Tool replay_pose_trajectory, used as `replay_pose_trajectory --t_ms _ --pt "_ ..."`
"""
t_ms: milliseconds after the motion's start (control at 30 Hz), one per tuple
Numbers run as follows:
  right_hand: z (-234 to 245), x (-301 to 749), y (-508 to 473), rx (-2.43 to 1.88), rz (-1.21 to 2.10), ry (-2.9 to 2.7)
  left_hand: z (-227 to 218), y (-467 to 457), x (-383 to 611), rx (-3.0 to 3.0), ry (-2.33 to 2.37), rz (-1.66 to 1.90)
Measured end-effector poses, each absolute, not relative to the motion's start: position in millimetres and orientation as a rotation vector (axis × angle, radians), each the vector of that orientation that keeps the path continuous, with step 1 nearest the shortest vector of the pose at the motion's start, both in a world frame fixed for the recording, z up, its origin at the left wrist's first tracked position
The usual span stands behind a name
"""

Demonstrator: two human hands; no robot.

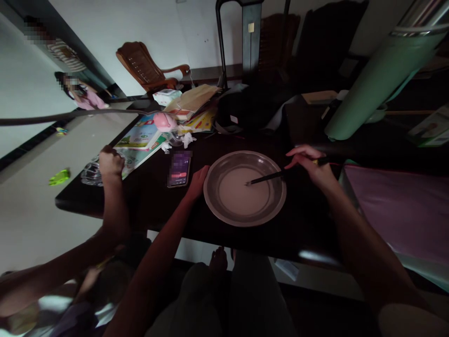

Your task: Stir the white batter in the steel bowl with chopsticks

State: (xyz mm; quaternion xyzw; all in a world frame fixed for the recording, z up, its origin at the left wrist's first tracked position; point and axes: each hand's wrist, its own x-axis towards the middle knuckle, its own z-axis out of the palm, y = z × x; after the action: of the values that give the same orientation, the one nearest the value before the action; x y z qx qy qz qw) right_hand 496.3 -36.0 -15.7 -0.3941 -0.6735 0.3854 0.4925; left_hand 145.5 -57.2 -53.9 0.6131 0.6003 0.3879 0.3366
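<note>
With the basin (278, 199) on the table (150, 197) already holding cloudy liquid (238, 201) and the right hand (310, 161) pinching 1 brush (266, 178), tip at the liquid, work appears under way, its remainder undeterminable; the left hand (199, 183) touches the rim, grip indiscernible.

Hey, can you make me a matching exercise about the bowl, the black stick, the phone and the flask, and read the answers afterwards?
1. metal bowl
2. black stick
3. phone
4. flask

A. screen lit
B. pale green body
C. wide and shallow
D. held in the right hand

Pairs: 1-C, 2-D, 3-A, 4-B
</note>
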Motion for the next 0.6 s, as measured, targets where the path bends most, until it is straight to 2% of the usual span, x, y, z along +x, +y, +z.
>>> replay_pose_trajectory --t_ms 200,367,600 --pt "-18.2 488.2 -40.2 -0.907 1.061 -1.758 -55.0 -56.7 144.7 1.596 1.557 1.02" --pt "-16.5 492.6 -37.4 -0.995 0.943 -1.686 -54.9 -56.9 145.4 1.563 1.549 1.025" --pt "-19.9 487.8 -39.6 -0.949 1.07 -1.737 -56.1 -56.7 145.1 1.566 1.541 1.043"
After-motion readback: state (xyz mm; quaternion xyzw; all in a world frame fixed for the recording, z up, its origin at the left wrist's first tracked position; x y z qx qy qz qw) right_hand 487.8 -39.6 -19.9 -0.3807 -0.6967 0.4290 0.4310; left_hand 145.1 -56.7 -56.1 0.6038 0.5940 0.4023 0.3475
